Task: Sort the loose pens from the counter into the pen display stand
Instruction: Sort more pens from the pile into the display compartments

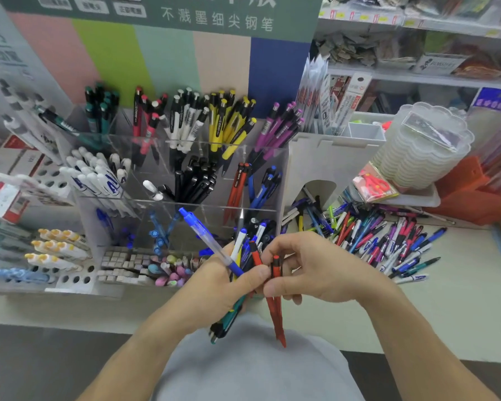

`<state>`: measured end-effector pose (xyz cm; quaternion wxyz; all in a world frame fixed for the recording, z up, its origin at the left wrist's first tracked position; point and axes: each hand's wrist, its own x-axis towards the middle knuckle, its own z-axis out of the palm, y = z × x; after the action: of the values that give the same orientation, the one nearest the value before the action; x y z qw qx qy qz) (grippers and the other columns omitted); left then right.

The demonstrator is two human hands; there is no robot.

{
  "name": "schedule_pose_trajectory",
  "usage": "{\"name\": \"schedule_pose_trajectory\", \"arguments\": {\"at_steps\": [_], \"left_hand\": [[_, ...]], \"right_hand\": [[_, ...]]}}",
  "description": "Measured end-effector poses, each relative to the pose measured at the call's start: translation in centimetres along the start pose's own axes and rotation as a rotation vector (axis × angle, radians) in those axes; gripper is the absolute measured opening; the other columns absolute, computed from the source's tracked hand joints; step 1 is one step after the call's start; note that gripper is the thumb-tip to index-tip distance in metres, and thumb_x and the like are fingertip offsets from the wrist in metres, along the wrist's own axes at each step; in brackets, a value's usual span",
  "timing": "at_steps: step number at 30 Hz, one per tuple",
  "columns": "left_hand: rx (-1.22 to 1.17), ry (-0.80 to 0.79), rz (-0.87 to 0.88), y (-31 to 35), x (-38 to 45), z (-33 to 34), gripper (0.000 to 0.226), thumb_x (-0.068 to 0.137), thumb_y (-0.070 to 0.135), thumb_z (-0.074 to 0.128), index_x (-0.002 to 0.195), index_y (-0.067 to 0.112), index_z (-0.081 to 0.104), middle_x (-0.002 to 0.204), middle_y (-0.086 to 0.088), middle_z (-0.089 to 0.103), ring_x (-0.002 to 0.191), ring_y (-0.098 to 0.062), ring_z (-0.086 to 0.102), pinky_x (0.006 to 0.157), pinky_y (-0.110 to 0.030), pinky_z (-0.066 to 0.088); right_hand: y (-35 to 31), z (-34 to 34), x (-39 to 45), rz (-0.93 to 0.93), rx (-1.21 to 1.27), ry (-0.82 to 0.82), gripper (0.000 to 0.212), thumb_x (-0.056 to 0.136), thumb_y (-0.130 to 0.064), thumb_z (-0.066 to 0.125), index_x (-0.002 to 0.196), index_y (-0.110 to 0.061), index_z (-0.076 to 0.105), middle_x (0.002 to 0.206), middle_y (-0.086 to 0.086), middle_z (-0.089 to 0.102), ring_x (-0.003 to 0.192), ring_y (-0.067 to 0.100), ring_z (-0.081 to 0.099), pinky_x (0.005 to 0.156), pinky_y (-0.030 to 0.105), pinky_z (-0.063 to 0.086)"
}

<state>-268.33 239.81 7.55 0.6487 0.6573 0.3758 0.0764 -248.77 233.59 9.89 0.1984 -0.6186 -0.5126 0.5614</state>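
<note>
Loose pens: I am seeing a scattered heap of mixed blue, red, purple, white and black plastic pens [379,241] lying on the pale counter top [457,299], to the right of the stand and in front of a white cut-out board box [327,160].
Pen display stand: I am looking at a clear acrylic tiered stand with divided compartments [203,175] sitting at the back of the counter; its back row is holding green, red, white, yellow and purple pens upright, the middle row white, black, red and blue ones, and the front row is showing blue pens.
Bundle in hand: I am seeing a fistful of mixed pens [237,273] fanning out above and below my left hand; a clear-barrelled pen with a blue cap [206,238] is sticking up and leftward from it, over the stand's front row.
Left hand: my left hand [217,282] is curling its fingers and thumb tightly round that bundle, just in front of the stand.
Red pens: two slim red pens with black clips [276,296] are hanging point-down, touching the bundle's right side.
Right hand: my right hand [310,270] is pinching the red pens near their tops between thumb and bent fingers, the fingers closed on them and meeting the left thumb.
Surroundings: a stack of clear scalloped plastic trays [422,149] is standing beyond the heap.
</note>
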Motion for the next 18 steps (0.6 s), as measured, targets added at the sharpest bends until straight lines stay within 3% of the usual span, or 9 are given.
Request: {"name": "schedule_pose_trajectory", "arguments": {"at_steps": [4, 6, 8, 11, 14, 18], "left_hand": [[-0.010, 0.037, -0.010, -0.2, 0.1, 0.4, 0.020, 0.084, 0.046, 0.064, 0.092, 0.028, 0.064, 0.074, 0.005, 0.069, 0.062, -0.001, 0.062, 0.061, -0.017, 0.048], [0.025, 0.048, 0.000, -0.2, 0.1, 0.1, 0.023, 0.081, 0.050, 0.063, 0.096, 0.033, 0.063, 0.082, 0.005, 0.069, 0.068, 0.000, 0.064, 0.064, -0.016, 0.049], [0.013, 0.066, 0.031, 0.1, -0.2, -0.1, 0.018, 0.085, 0.046, 0.062, 0.096, 0.032, 0.062, 0.082, 0.007, 0.069, 0.070, 0.000, 0.066, 0.065, -0.014, 0.049], [-0.083, 0.089, 0.056, 0.1, -0.9, -0.8, 0.014, 0.096, 0.028, 0.060, 0.085, 0.019, 0.057, 0.061, 0.006, 0.062, 0.053, -0.008, 0.057, 0.057, -0.018, 0.046], [-0.057, 0.119, 0.033, -0.2, -1.6, -2.0, 0.021, 0.100, 0.021, 0.059, 0.084, 0.009, 0.052, 0.057, 0.001, 0.057, 0.049, -0.018, 0.050, 0.056, -0.023, 0.045], [0.078, 0.096, -0.106, -1.0, -2.0, -3.4, 0.024, 0.098, 0.032, 0.062, 0.081, 0.016, 0.055, 0.058, 0.004, 0.062, 0.051, -0.011, 0.053, 0.062, -0.024, 0.045]], "right_hand": [[0.6, 1.3, 0.3, -0.055, -0.076, 0.093, 0.027, 0.083, -0.027, 0.083, 0.097, -0.030, 0.060, 0.086, 0.009, 0.069, 0.064, 0.018, 0.061, 0.066, 0.052, 0.057], [1.1, 1.7, 0.5, -0.115, -0.032, 0.120, 0.023, 0.084, -0.026, 0.079, 0.095, -0.031, 0.060, 0.088, 0.005, 0.069, 0.074, 0.026, 0.066, 0.070, 0.055, 0.056], [1.4, 1.6, 0.5, -0.147, -0.028, 0.138, 0.020, 0.084, -0.029, 0.077, 0.094, -0.031, 0.061, 0.089, 0.004, 0.070, 0.082, 0.032, 0.068, 0.073, 0.057, 0.057], [1.1, -0.6, -0.1, -0.169, 0.034, 0.236, 0.018, 0.086, -0.015, 0.080, 0.091, -0.021, 0.063, 0.083, 0.003, 0.071, 0.073, 0.029, 0.069, 0.064, 0.048, 0.059], [-0.5, -3.6, -1.3, -0.285, 0.191, 0.442, 0.019, 0.081, -0.003, 0.079, 0.090, -0.005, 0.064, 0.071, 0.006, 0.069, 0.057, 0.026, 0.063, 0.055, 0.038, 0.055], [-3.2, -4.4, 0.2, -0.481, 0.300, 0.784, 0.015, 0.087, -0.002, 0.075, 0.089, -0.011, 0.064, 0.068, 0.009, 0.070, 0.056, 0.025, 0.066, 0.059, 0.032, 0.057]]}}
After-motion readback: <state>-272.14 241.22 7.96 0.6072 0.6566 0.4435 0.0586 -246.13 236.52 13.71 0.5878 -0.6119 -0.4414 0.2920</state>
